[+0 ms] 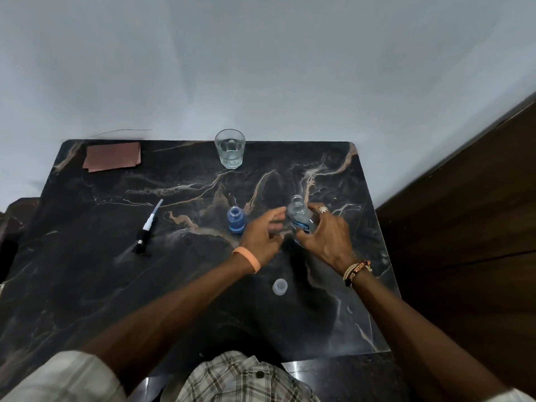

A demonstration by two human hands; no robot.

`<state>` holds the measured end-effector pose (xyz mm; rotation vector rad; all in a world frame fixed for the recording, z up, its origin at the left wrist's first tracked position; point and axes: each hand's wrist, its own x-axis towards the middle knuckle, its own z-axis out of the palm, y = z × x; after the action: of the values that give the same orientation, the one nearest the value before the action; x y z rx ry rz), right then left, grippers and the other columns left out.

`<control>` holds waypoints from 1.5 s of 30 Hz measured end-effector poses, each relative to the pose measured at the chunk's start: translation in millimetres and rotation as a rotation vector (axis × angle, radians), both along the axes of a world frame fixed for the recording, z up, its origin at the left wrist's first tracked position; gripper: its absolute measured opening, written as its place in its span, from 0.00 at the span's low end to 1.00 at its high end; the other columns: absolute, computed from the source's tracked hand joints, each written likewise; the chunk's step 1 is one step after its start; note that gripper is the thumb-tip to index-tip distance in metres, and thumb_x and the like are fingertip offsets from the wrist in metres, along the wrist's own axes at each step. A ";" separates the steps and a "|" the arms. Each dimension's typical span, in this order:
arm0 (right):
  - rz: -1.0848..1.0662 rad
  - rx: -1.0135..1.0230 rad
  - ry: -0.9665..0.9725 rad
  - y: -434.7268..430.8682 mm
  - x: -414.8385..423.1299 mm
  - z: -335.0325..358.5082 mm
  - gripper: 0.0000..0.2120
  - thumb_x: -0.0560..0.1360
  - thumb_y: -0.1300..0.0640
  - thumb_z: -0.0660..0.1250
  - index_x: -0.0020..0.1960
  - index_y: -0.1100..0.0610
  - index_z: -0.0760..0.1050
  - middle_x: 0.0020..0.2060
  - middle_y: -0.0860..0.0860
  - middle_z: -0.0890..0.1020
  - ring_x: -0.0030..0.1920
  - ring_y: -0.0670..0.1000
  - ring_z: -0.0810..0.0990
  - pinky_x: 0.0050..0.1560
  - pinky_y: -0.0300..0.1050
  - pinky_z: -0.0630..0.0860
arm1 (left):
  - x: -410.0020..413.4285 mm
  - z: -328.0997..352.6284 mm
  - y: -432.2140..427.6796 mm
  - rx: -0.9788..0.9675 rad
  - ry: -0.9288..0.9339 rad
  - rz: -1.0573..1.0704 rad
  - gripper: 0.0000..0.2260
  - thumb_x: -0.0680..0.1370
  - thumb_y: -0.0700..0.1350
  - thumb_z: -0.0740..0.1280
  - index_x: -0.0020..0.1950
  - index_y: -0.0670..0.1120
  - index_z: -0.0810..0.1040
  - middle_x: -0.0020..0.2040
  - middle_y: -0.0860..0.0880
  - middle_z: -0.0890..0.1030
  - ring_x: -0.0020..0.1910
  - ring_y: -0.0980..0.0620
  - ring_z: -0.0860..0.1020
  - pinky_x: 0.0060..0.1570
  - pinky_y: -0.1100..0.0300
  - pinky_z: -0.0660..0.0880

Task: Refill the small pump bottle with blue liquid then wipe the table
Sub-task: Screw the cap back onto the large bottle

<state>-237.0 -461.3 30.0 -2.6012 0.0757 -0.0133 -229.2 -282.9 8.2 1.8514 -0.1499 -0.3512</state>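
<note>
A small bottle (237,219) with blue liquid stands uncapped on the dark marble table (116,285), near its middle. Its pump head (147,227) with a white tube lies flat to the left. My right hand (326,236) grips a clear, nearly empty bottle (300,219) with a blue label, upright with its mouth uncovered, right of the blue one. My left hand (262,236) hovers between the two bottles, fingers spread, holding nothing. A clear cap (280,286) rests on the table nearer me.
A drinking glass (229,148) stands at the table's far edge against the wall. A folded reddish-brown cloth (112,156) lies at the far left corner. Dark wooden furniture (464,242) borders the table's right side.
</note>
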 end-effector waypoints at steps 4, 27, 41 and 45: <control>-0.142 0.066 -0.101 -24.2 -11.4 -3.3 0.27 0.71 0.47 0.75 0.67 0.50 0.71 0.49 0.50 0.84 0.41 0.48 0.83 0.44 0.47 0.83 | 14.1 11.3 -40.1 -0.034 0.027 -0.046 0.29 0.72 0.30 0.68 0.69 0.52 0.71 0.60 0.52 0.77 0.55 0.56 0.79 0.54 0.62 0.78; -0.381 0.265 -0.032 -61.1 -62.7 -47.9 0.36 0.70 0.51 0.77 0.72 0.53 0.63 0.65 0.54 0.78 0.62 0.54 0.79 0.61 0.50 0.78 | -8.8 0.9 -87.6 0.089 0.080 -0.257 0.32 0.71 0.26 0.61 0.70 0.50 0.70 0.65 0.50 0.76 0.58 0.50 0.77 0.57 0.55 0.77; 0.074 -0.084 -0.247 -14.3 -131.9 -54.3 0.21 0.73 0.45 0.71 0.61 0.55 0.79 0.60 0.54 0.77 0.58 0.55 0.77 0.55 0.58 0.74 | -4.9 -23.6 -29.6 0.206 -0.018 -0.092 0.19 0.74 0.29 0.63 0.61 0.46 0.78 0.55 0.48 0.82 0.54 0.55 0.79 0.58 0.60 0.76; 0.259 -0.061 0.130 17.7 -139.4 -70.4 0.27 0.77 0.41 0.65 0.73 0.47 0.67 0.73 0.50 0.65 0.67 0.53 0.70 0.63 0.52 0.74 | -10.0 -26.9 -16.9 0.248 -0.011 -0.085 0.17 0.74 0.29 0.64 0.59 0.45 0.79 0.53 0.49 0.83 0.54 0.54 0.80 0.58 0.60 0.75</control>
<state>-376.4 -443.6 -40.4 -2.6510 -0.2185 0.2500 -239.2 -299.9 -18.7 2.0963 -0.2004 -0.4341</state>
